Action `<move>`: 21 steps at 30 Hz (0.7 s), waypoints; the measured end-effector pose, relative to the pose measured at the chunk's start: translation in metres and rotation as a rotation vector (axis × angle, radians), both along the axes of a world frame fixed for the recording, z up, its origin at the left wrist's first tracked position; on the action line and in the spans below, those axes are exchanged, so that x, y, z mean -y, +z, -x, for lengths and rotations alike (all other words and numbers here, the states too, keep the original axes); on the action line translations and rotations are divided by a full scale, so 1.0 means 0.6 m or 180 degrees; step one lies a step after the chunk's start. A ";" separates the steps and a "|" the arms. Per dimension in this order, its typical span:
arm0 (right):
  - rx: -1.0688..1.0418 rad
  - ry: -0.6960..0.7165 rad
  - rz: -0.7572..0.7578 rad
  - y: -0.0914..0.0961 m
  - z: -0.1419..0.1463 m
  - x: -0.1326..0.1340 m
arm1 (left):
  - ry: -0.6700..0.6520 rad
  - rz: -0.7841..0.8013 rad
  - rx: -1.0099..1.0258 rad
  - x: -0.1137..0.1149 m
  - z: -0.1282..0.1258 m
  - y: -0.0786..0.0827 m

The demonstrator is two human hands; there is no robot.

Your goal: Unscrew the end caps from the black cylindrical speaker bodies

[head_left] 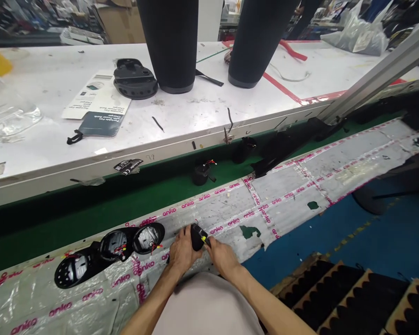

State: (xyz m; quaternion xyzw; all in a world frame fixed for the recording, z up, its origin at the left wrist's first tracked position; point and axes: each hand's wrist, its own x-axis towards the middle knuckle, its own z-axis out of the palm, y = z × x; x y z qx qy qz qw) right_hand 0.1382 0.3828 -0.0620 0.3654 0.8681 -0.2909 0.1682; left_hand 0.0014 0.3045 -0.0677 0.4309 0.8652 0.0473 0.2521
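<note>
My left hand [182, 249] is closed around a small black housing [197, 238] over the plastic-covered bench edge. At the right side of this housing, my right hand [224, 258] pinches a slim yellow-and-black piece [205, 240], whose tip meets the housing. Whether that piece is a tool is too small to tell. To the left of my hands lie black oval shells, among them a near one [149, 238], a middle one [113, 245] and a far-left one [73, 270]. Red and yellow wire ends show on them.
A green belt [160, 195] runs behind the bench, carrying a round black part with wires [201, 174]. On the white shelf [181, 111] stand two tall black tapered cylinders [171, 42], a black base [134, 79] and a printed card [101, 123]. Cartons of black parts [342, 293] sit lower right.
</note>
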 end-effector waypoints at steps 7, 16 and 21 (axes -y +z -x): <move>-0.0573 -0.0661 -0.0001 -0.007 -0.038 0.027 | 0.0093 0.0033 0.0028 0.001 0.002 0.002; -0.0670 -0.0905 0.0131 -0.011 -0.068 0.070 | 0.0156 -0.0190 0.0145 0.008 0.001 0.005; -0.1171 -0.1513 0.0229 0.001 -0.083 0.074 | 0.0463 -0.0658 0.1100 0.024 0.005 0.034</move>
